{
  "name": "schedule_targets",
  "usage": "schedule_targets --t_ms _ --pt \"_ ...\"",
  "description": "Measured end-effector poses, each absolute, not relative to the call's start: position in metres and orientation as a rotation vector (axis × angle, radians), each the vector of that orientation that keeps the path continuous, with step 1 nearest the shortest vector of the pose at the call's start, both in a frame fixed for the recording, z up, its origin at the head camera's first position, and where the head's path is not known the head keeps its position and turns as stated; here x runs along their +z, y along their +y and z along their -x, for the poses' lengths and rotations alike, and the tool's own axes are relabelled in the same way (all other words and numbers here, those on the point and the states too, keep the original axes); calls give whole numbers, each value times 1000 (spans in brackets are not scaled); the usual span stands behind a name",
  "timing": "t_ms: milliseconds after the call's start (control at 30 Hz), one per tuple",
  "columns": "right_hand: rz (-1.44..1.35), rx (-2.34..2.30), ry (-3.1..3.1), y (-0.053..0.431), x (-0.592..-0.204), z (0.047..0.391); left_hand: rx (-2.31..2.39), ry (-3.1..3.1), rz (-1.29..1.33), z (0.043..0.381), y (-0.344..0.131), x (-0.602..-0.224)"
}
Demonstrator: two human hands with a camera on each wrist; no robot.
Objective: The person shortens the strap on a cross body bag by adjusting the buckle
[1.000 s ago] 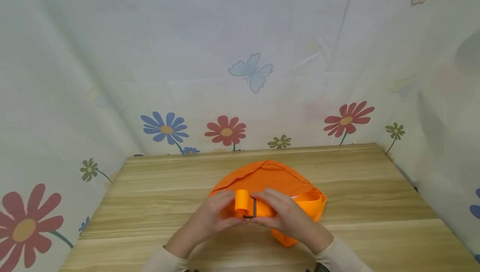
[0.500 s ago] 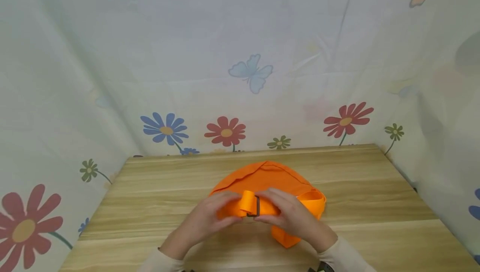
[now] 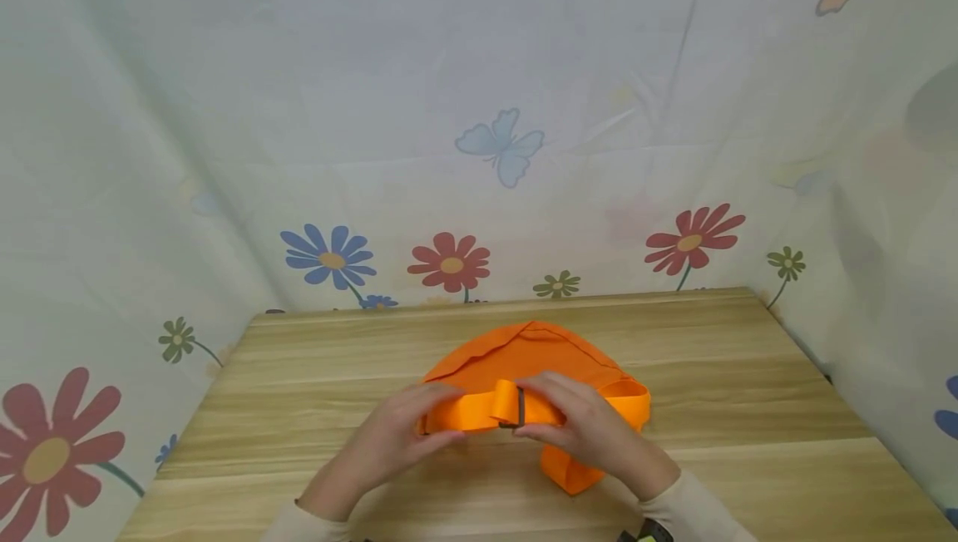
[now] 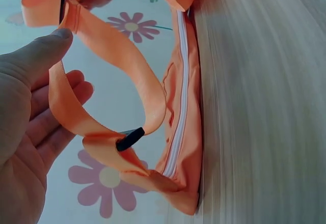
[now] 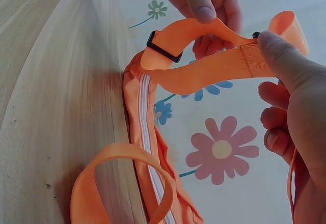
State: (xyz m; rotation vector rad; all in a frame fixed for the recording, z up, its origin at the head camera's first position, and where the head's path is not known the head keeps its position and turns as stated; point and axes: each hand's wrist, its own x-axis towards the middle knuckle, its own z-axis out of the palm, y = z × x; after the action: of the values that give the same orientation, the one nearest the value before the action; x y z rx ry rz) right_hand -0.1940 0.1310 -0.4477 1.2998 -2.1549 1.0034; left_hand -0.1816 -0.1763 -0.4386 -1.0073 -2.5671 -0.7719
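An orange waist bag (image 3: 524,359) with a white zipper (image 4: 179,96) lies on the table. Its orange strap (image 3: 467,411) is raised in front of it, held by both hands. My left hand (image 3: 392,434) pinches the strap between thumb and fingers, left of a black slider buckle (image 3: 521,407). At that buckle, my right hand (image 3: 591,426) grips the strap, thumb on the near side. A short strap loop (image 5: 289,28) stands up beside the buckle. Another black slider (image 4: 131,138) sits lower on the strap, near the bag's end.
The wooden table (image 3: 337,359) carries the bag near its middle. A loose strap loop (image 3: 572,471) rests on the tabletop at the bag's right. Behind and at both sides hangs a pale cloth (image 3: 374,110) printed with flowers and butterflies.
My left hand has slid left along the strap, away from the buckle, and more strap shows between the hands. The right hand and buckle have shifted slightly right. The bag stays put.
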Motion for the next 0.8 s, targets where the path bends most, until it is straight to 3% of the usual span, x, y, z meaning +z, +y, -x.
schedule_targets --t_ms 800 --pt "-1292 969 -2197 137 -446 196 -656 -2571 933 182 -213 -442"
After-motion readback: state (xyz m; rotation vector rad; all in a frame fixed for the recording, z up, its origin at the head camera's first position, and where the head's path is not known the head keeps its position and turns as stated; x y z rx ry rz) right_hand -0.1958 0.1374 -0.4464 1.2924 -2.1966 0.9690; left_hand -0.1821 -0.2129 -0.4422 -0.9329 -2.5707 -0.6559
